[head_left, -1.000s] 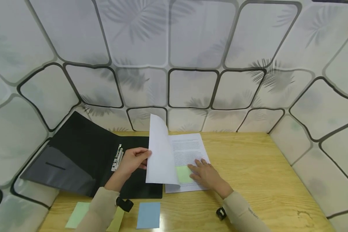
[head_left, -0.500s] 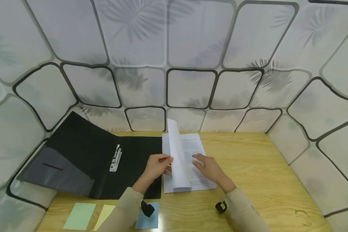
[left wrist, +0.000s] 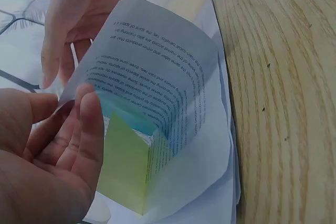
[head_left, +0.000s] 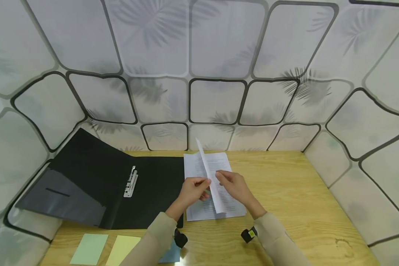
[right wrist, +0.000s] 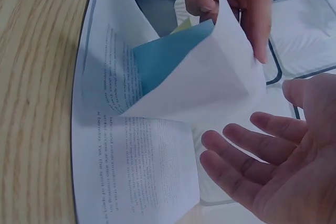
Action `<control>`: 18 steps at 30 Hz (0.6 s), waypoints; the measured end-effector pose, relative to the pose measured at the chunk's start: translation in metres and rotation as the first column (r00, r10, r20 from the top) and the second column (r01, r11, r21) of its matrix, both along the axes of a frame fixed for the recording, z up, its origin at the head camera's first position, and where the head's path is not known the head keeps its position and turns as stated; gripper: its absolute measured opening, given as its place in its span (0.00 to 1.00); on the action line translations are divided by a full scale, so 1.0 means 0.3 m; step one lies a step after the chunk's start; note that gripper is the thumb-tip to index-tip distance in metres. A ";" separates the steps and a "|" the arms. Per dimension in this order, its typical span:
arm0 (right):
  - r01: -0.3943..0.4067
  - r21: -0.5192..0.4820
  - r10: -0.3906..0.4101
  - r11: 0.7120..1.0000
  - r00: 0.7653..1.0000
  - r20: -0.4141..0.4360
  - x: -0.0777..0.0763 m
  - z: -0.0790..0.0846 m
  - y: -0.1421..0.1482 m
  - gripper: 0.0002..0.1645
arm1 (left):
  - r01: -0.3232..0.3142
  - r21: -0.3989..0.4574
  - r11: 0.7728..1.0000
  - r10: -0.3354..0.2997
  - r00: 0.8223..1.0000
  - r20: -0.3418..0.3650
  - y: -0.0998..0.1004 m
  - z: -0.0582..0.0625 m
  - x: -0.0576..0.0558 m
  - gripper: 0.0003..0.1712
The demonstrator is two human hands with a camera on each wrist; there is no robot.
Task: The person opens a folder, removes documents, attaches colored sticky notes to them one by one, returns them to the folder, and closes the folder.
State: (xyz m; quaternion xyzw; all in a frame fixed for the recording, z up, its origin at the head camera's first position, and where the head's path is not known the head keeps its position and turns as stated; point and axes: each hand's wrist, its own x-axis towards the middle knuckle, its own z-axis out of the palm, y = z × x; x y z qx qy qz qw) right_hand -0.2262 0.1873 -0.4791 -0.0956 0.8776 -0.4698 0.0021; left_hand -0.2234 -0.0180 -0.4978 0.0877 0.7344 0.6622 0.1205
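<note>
My left hand (head_left: 194,190) pinches the edge of a printed sheet (head_left: 215,195) between thumb and fingers. The sheet stands up and curls over a stack of printed pages (head_left: 193,166). Just right of it, my right hand (head_left: 236,186) hovers with fingers spread and relaxed, apart from the paper in the right wrist view. A yellow-green sticky note (left wrist: 126,171) shows among the pages in the left wrist view. In the right wrist view a blue sticky note (right wrist: 170,56) sticks out beside the lifted sheet; where each is attached is hard to tell.
Left of the pages lies an opened black binder (head_left: 156,192) with a metal clip (head_left: 130,181). Green (head_left: 89,249), yellow (head_left: 123,248) and blue paper squares (head_left: 171,255) lie at the wooden table's (head_left: 286,207) front left. Patterned walls (head_left: 216,103) enclose the table.
My left hand has carried the sheet's edge rightward, from over the binder to over the stack, until the sheet stands edge-on. My right hand has lifted off the pages.
</note>
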 end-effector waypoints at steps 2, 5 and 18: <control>0.011 0.018 -0.011 1.000 1.000 0.004 -0.002 -0.001 -0.003 0.31 | 0.057 -0.016 0.998 -0.057 0.998 -0.002 0.005 -0.001 0.000 0.24; 0.037 0.046 -0.037 0.998 0.999 -0.002 -0.007 -0.008 -0.003 0.30 | 0.132 -0.037 0.991 -0.132 0.991 0.005 0.007 -0.003 0.002 0.27; 0.200 0.088 -0.203 0.976 0.979 0.032 -0.023 -0.043 0.069 0.24 | 0.100 -0.128 0.987 -0.112 0.990 -0.090 -0.082 -0.023 0.026 0.20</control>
